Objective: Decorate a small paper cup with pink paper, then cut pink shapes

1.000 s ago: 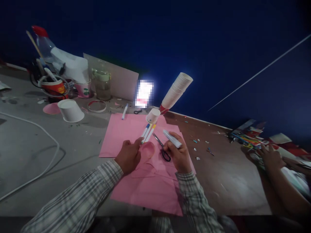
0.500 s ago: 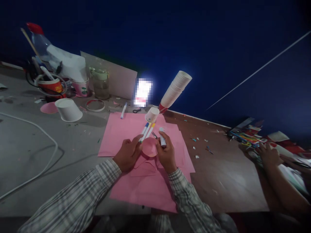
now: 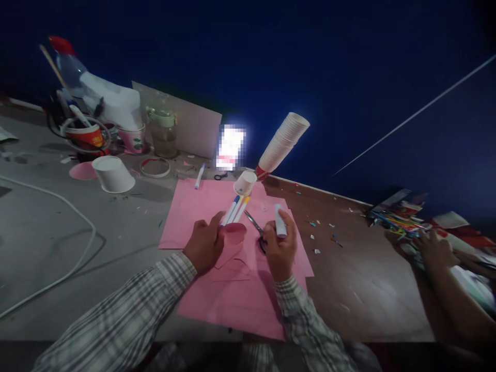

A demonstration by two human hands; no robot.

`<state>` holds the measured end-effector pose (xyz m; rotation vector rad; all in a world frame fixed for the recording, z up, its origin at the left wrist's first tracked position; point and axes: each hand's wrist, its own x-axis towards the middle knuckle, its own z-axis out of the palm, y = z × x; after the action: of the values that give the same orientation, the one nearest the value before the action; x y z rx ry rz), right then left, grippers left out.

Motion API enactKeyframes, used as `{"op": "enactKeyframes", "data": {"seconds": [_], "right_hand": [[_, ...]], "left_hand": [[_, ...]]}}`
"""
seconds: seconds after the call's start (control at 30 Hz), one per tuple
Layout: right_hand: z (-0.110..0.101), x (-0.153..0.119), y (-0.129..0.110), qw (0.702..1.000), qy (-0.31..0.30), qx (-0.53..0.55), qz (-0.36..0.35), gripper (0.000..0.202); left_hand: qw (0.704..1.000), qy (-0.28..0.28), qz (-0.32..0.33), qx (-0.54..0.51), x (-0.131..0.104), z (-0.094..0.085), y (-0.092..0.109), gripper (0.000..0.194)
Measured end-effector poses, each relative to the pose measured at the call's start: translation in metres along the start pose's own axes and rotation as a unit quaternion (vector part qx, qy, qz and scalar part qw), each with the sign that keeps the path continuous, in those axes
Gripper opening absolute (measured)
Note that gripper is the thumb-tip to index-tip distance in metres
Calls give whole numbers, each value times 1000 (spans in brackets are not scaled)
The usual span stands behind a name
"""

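Observation:
My left hand [image 3: 205, 243] grips the edge of a pink paper piece [image 3: 234, 235], which looks curved. My right hand [image 3: 281, 248] is closed on a white tube [image 3: 280, 221], held upright to the right of the paper. Black-handled scissors [image 3: 254, 223] lie partly under my right hand. Several markers [image 3: 235, 209] with blue and yellow ends lie just beyond the paper piece, by a small white cup [image 3: 245, 183]. Large pink sheets [image 3: 232, 305] are spread beneath both hands.
A tall stack of paper cups [image 3: 284, 142] leans behind, beside a bright blurred screen [image 3: 230, 147]. On the left are a white cup [image 3: 113, 174], a glass jar [image 3: 163, 134] and a cable [image 3: 83, 248]. Another person's hand [image 3: 436, 250] rests near colourful items at right.
My right hand has let go of the pink piece and moved right with the white tube, uncovering more of the scissors. The pink piece has tilted in my left hand.

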<state>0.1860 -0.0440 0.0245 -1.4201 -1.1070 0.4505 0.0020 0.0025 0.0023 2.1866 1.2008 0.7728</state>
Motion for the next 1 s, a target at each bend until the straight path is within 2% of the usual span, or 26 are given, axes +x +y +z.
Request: {"op": "enactKeyframes", "data": {"seconds": [0.1,0.17,0.4,0.57,0.8,0.9,1.0], "right_hand": [[-14,2,-2,995,-86,56,19,36],[-16,1,-3,988,-147,49,10,32],[8,-7,-3,961,-264,-85,-18,25],[14,-8,1,946,-277,-166,-25,23],[3,1,0,932,-254,-252,-55,22],[-3,4,-4,941,-226,-247,-55,22],[-6,4,-12,964,-192,-178,-54,23]], "left_hand": [[999,-24,0,31,0,1,0,57],[999,-26,-3,30,-1,1,1,56],[999,-26,25,34,-1,2,-5,52],[998,-50,9,45,1,-1,-1,50],[996,-68,-8,54,3,-5,5,46],[997,-65,-8,51,3,-6,5,47],[997,-51,3,54,1,-4,4,50]]}}
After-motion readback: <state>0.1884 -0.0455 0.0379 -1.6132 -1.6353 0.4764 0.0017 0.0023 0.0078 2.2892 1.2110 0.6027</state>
